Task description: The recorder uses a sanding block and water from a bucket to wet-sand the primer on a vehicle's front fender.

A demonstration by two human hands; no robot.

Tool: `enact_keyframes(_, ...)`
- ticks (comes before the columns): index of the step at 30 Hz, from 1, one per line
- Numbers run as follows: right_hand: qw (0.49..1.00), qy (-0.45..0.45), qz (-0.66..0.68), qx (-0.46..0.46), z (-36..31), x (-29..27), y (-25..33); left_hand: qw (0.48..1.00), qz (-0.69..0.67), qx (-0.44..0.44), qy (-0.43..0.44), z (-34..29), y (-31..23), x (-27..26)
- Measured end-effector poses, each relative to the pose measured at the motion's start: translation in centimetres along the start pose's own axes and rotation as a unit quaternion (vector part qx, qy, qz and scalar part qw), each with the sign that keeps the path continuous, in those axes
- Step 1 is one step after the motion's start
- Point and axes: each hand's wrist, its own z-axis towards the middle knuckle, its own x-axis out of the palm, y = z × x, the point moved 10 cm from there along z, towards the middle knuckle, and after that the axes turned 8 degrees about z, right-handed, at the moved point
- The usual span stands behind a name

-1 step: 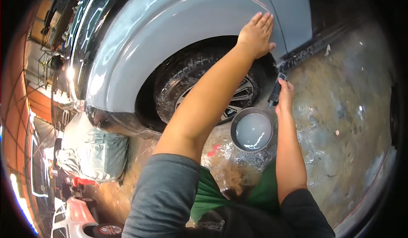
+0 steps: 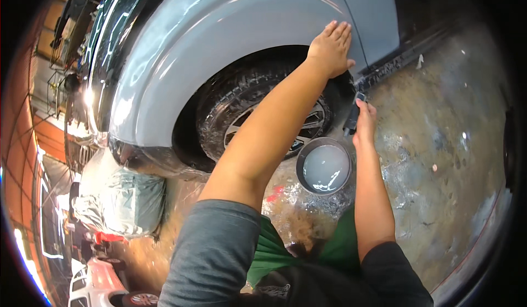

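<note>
My left hand (image 2: 330, 49) lies flat on the matte grey fender (image 2: 258, 21) of a car, above the rear part of the wheel arch. Its fingers are stretched out, close to the seam with the adjoining grey panel (image 2: 373, 21). Lower down, my right hand (image 2: 365, 121) grips a black oblong sanding block (image 2: 354, 115), held tilted beside the arch's lower end. The block's underside is hidden from me. Just left of that hand, a round dark bucket (image 2: 299, 178) of cloudy greyish water stands on the floor.
Under the arch sits a black tyre (image 2: 211, 123) with a spoked rim. The floor (image 2: 439, 186) looks wet and stained. Left of me are a plastic-covered bulky object (image 2: 129, 200) and a red-and-white vehicle (image 2: 99, 282). Shelving (image 2: 68, 32) stands at the far left.
My left hand has slid slightly down the fender, still flat on it. The right hand keeps its hold on the sanding block and has barely moved. The whole view has shifted a little.
</note>
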Motion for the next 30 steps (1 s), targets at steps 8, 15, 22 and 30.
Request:
enact_keyframes(8,1.0,0.024,-0.011,-0.013,-0.5,-0.3,2.0,0.993,0.065,-0.076,-0.06,-3.7,7.3,-1.8)
enact_keyframes(15,0.999,0.011,-0.045,-0.022,-0.8,-0.4,1.6,0.993,0.081,0.011,-0.09,-12.0,12.9,-3.6)
enact_keyframes(22,0.993,0.065,-0.095,-0.029,-2.4,1.8,0.6,0.995,0.067,0.017,-0.07,-19.5,16.0,-3.3)
enact_keyframes(30,0.985,0.051,-0.162,-0.043,-3.2,1.8,0.2,0.999,0.044,0.004,-0.03,-29.1,18.4,-2.3)
